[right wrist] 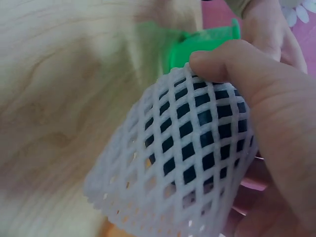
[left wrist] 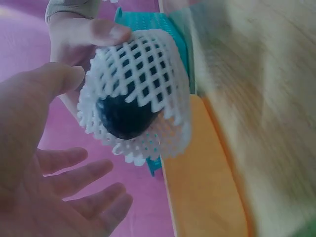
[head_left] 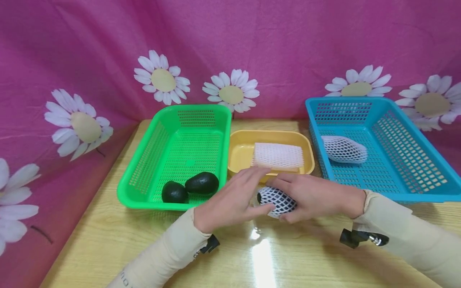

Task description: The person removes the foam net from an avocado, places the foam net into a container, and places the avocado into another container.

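- White foam net [head_left: 277, 201] sleeves a dark avocado [left wrist: 123, 116], held just above the table [head_left: 108, 240], in front of the yellow tray [head_left: 239, 154].
- Right hand [head_left: 313, 196] grips the net, thumb and fingers curled round it.
- Left hand [head_left: 234, 200] is beside the net's open end, fingers spread, holding nothing.
- Green basket [head_left: 144, 160] holds two bare avocados [head_left: 191, 187]; blue basket [head_left: 396, 168] holds one netted fruit [head_left: 343, 149].

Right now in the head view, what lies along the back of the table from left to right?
Green basket with two avocados → yellow tray holding a flat foam net → blue basket with one net-wrapped fruit.
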